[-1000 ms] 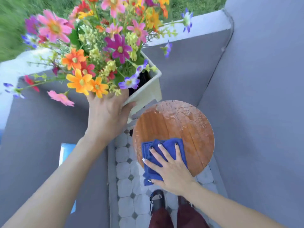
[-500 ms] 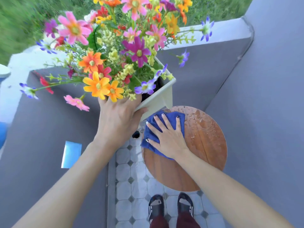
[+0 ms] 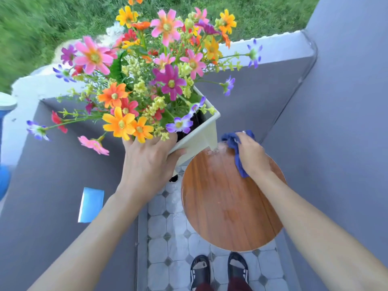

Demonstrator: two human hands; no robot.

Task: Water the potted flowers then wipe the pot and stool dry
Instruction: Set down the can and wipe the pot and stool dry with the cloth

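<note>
Since the earlier frame the blue cloth has been carried from the near-left part of the stool to its far edge, and the right hand is now bunched over it there, fingers curled shut on the fabric. The pot is held lifted and tilted off the stool by the left hand, whose fingers are wrapped around its near corner, thumb along the wall.

A patch of droplets is left on the wood just to the left of the right-hand fingers, directly under the pot's lower corner; the right hand is judged the nearer one for it. The rest of the round top looks largely wiped.

One pot of flowers, one stool, one cloth and two hands are counted. Both sandalled feet are seen on the tiled floor below.
</note>
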